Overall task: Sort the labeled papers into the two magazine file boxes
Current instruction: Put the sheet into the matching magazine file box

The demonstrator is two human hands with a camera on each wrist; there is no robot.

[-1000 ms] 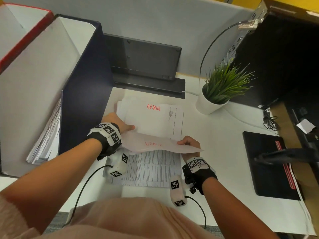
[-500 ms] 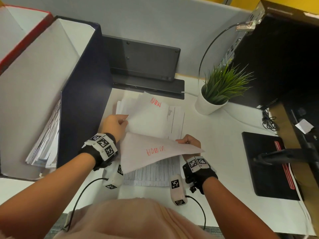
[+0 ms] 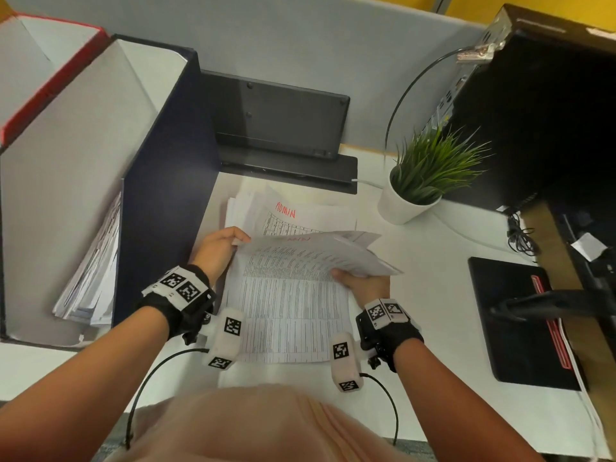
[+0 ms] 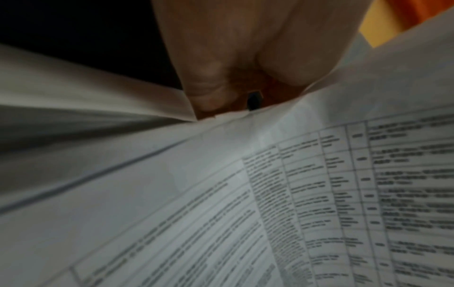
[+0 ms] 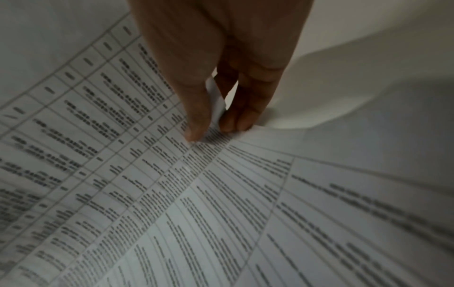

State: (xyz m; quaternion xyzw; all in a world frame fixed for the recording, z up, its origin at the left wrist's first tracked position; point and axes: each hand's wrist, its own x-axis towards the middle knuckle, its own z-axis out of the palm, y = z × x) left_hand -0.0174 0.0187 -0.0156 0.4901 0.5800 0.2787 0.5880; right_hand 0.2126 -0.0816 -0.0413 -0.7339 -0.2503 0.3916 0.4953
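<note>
You wear a black wrist strap (image 3: 181, 303) behind your left hand (image 3: 216, 250) and another behind your right hand (image 3: 366, 285), each with white checker-marked tags, a white pod beneath trailing a black cable, and a peach top.

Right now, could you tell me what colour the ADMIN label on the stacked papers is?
Red, handwritten on the stacked papers; the head view shows it best.

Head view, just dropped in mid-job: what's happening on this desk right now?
A person is sorting papers. Both hands hold a small bundle of printed sheets raised off the desk: the left hand pinches its left edge, the right hand grips its right edge. Under it lies a table printout, and behind it a stack topped by a sheet marked ADMIN in red. The blue file box at left already holds papers.
</note>
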